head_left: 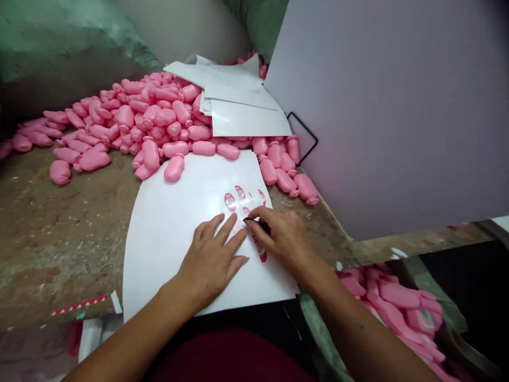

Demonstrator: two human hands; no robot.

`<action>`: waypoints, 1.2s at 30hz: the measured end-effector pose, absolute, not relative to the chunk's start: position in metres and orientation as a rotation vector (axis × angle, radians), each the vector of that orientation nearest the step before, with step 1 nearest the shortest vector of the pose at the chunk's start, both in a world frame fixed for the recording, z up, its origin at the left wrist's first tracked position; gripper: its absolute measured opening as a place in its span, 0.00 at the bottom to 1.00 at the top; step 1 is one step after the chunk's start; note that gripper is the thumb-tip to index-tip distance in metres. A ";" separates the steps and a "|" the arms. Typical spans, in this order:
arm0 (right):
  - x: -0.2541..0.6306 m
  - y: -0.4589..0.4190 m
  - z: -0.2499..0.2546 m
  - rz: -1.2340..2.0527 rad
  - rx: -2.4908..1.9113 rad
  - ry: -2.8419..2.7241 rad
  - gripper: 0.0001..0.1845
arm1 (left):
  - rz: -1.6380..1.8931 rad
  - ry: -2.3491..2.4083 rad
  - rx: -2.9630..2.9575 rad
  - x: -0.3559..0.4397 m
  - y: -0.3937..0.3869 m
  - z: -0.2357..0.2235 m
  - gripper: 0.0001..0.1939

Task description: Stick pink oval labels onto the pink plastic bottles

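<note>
A large white sticker sheet [167, 239] lies on the worktable, with several small oval red-and-white stickers [230, 201] toward its right side. My left hand [210, 257] rests flat on the sheet, fingers spread, its fingertips just below the stickers. In my right hand [284, 233] a thin black tool [258, 225] is pinched between thumb and fingers. Its tip is at the stickers, close to my left index finger. What kind of tool it is cannot be made out, since the fingers cover most of it.
Many pink plastic bottles [151, 114] are heaped along the back of the wooden table [32, 228]. More white sheets [246, 116] lie on the heap. A large pale panel [382, 116] stands at the right. Below the table edge, a sack holds more pink pieces [397, 302].
</note>
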State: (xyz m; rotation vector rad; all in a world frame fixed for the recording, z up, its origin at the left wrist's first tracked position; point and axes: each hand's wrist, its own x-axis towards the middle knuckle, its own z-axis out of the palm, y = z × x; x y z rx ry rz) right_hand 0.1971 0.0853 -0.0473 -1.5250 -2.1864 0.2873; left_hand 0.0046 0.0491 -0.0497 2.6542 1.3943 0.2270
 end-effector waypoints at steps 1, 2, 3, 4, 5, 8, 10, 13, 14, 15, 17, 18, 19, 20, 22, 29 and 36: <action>0.197 0.084 -0.047 0.287 -1.515 -2.188 0.04 | 0.235 1.408 2.650 0.005 0.047 -0.049 0.27; 0.197 0.082 -0.047 0.289 -1.508 -2.186 0.04 | 0.242 1.419 2.645 0.006 0.045 -0.049 0.26; 0.196 0.081 -0.047 0.287 -1.504 -2.187 0.04 | 0.247 1.425 2.638 0.006 0.045 -0.048 0.26; 0.196 0.081 -0.048 0.280 -1.500 -2.191 0.04 | 0.251 1.426 2.630 0.007 0.044 -0.048 0.26; 0.196 0.080 -0.048 0.268 -1.498 -2.196 0.04 | 0.254 1.424 2.621 0.007 0.044 -0.048 0.25; 0.194 0.080 -0.048 0.218 -1.494 -2.217 0.06 | 0.274 1.429 2.592 0.007 0.045 -0.049 0.25; 0.194 0.081 -0.048 0.190 -1.495 -2.228 0.06 | 0.304 1.436 2.587 0.007 0.045 -0.050 0.25; 0.193 0.081 -0.049 0.169 -1.504 -2.224 0.07 | 0.319 1.430 2.590 0.006 0.045 -0.050 0.25; 0.193 0.081 -0.049 0.164 -1.501 -2.224 0.07 | 0.312 1.429 2.588 0.007 0.045 -0.050 0.25; 0.193 0.081 -0.049 0.158 -1.494 -2.225 0.07 | 0.300 1.430 2.584 0.007 0.045 -0.050 0.25; 0.193 0.081 -0.049 0.137 -1.472 -2.231 0.06 | 0.275 1.438 2.577 0.007 0.045 -0.049 0.26; 0.193 0.081 -0.050 0.124 -1.463 -2.235 0.07 | 0.266 1.443 2.576 0.008 0.045 -0.049 0.27; 0.193 0.081 -0.051 0.107 -1.459 -2.234 0.07 | 0.257 1.446 2.577 0.008 0.045 -0.049 0.27; 0.192 0.081 -0.051 0.092 -1.459 -2.230 0.07 | 0.253 1.449 2.578 0.008 0.045 -0.049 0.27; 0.192 0.081 -0.053 0.085 -1.468 -2.219 0.08 | 0.259 1.453 2.582 0.008 0.045 -0.049 0.27; 0.184 0.088 -0.051 0.303 -1.524 -2.186 0.07 | 0.330 1.423 2.504 0.008 0.046 -0.049 0.25; 0.192 0.088 -0.047 0.365 -1.553 -2.137 0.07 | 0.392 1.332 2.395 -0.001 0.052 -0.045 0.22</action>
